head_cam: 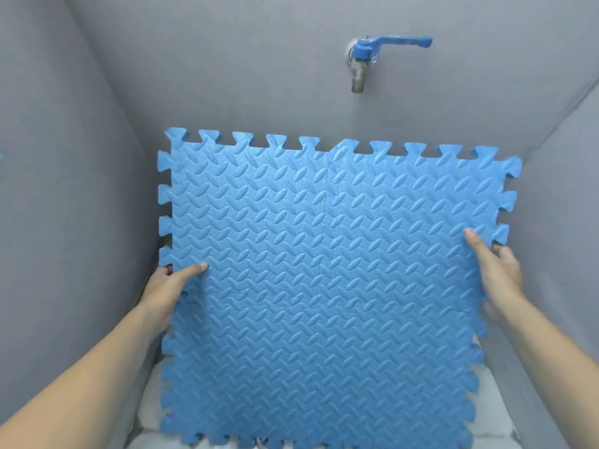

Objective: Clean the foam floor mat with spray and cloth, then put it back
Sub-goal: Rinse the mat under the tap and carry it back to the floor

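Mat: blue foam floor mat [330, 286] held up, tilted, in a grey-walled corner
Left hand: left hand [165, 286] clamps the mat's left edge, thumb on the front
Right hand: right hand [499, 273] grips the right edge, thumb across the textured face
Wall: blue-handled tap [366, 59] sits above the mat

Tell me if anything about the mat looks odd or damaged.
One oddity: on the mat's top edge, near the middle, one gap between tabs is filled in where a tile seam ends. No tears or spills show. Both hands grip its sides.
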Tool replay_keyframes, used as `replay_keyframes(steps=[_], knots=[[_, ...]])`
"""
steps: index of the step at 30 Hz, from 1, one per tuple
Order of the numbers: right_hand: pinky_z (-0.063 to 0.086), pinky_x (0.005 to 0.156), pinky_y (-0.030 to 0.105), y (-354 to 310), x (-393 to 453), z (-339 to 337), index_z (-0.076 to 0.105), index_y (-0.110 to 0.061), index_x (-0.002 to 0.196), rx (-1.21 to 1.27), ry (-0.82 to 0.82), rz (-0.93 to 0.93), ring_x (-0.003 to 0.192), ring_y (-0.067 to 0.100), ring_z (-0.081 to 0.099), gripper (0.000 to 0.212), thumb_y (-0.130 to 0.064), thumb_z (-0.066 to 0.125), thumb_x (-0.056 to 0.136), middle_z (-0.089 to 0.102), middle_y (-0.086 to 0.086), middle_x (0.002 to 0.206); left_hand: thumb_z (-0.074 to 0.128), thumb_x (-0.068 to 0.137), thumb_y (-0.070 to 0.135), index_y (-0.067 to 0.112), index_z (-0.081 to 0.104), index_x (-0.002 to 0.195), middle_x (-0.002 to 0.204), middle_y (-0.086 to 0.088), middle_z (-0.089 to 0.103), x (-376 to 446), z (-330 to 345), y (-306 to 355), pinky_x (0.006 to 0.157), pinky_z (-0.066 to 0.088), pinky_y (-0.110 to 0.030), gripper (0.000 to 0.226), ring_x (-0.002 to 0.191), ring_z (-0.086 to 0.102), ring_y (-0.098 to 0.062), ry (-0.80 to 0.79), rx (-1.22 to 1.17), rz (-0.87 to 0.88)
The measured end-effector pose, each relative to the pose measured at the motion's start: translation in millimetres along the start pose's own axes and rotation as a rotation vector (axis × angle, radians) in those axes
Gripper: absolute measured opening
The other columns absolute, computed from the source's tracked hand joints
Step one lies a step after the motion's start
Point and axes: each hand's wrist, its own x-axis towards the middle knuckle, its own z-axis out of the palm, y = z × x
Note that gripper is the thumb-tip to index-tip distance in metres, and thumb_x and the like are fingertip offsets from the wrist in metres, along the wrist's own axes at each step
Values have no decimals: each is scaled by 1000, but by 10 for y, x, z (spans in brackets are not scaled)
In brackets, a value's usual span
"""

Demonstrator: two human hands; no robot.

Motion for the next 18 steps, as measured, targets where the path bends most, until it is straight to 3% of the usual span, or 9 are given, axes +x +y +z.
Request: replay_keyframes(steps=[2, 5, 8, 13, 14, 16, 18], knots=[[50, 94, 39, -163, -259, -214, 57, -22, 118, -44, 10, 45, 99, 15, 62, 98, -83, 73, 42, 65, -7, 105, 75, 79, 32, 15, 44, 133, 126, 5, 53, -404, -80, 116, 86, 39, -33, 65, 113, 54, -12, -52, -64, -51], [47, 82, 32, -673, -625, -486, 53, -21, 125, -49, -41, 105, 91, 13, 63, 77, -59, 79, 64, 64, -6, 107, 71, 84, 24, 18, 62, 113, 110, 6, 68, -987, -273, 462, 76, 53, -31, 31, 86, 70, -6, -85, -110, -99], [49, 78, 28, -1439, -824, -735, 51, -20, 124, -7, -89, 101, 82, 1, 63, 65, -40, 82, 70, 64, -15, 100, 76, 79, 26, 21, 67, 105, 108, 1, 72, -1510, -555, 1090, 91, 52, -42, 28, 100, 69, -18, -10, -102, -87], [49, 60, 7, -3400, -982, -1219, 50, -19, 114, 2, -127, -27, 68, -15, 63, 49, -9, 79, 76, 66, -17, 91, 70, 86, 23, 21, 61, 91, 91, 5, 66, -2388, -932, 2843, 64, 47, -22, 11, 79, 64, -11, 90, -84, -29], [48, 59, 6, -3821, -1027, -1339, 50, -20, 112, -1, -138, -58, 67, -14, 62, 50, -10, 81, 73, 69, -19, 84, 71, 85, 27, 22, 58, 89, 89, 5, 64, -2583, -1024, 3223, 63, 46, -21, 14, 76, 61, -10, 109, -79, -19], [47, 57, 5, -4611, -1161, -1550, 50, -20, 111, -18, -145, -87, 62, -13, 61, 64, -27, 86, 59, 70, -24, 75, 77, 76, 43, 19, 61, 101, 98, 0, 65, -2881, -1234, 3872, 69, 48, -25, 38, 82, 63, -16, 139, -50, -4], [46, 57, 4, -5236, -1299, -1741, 52, -17, 115, -4, -163, -92, 62, -14, 61, 68, -30, 86, 58, 70, -15, 84, 80, 65, 56, 17, 58, 115, 110, 0, 64, -3170, -1482, 4448, 79, 51, -33, 67, 92, 64, -18, 144, -52, 36]])
